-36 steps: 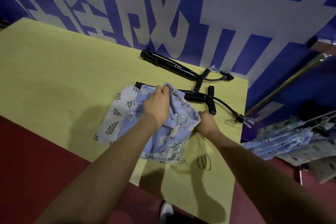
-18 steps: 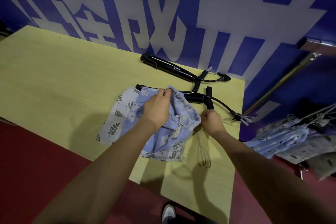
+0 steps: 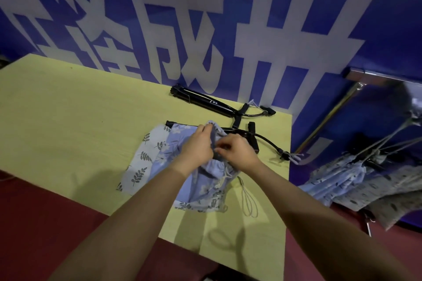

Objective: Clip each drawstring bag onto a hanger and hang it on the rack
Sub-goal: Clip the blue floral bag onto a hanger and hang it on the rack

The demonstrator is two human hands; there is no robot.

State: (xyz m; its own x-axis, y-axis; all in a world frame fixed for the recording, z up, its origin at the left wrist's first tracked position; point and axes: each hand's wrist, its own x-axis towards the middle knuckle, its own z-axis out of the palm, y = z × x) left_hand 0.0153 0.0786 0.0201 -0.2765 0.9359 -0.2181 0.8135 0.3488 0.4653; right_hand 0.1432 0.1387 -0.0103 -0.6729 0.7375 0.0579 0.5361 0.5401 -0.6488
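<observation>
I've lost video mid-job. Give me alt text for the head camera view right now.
Both hands, left hand and right hand, pinch the gathered top of a blue floral drawstring bag over a black clip hanger on a yellow table. A second hanger lies behind; finished bags hang at right.

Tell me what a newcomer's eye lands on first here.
The wall behind the table fills the upper picture with huge white characters on blue. At mid-table both hands, left and right, pinch the gathered top of a blue flowered bag that lies over a black hanger. Far right, more bags hang already.
</observation>
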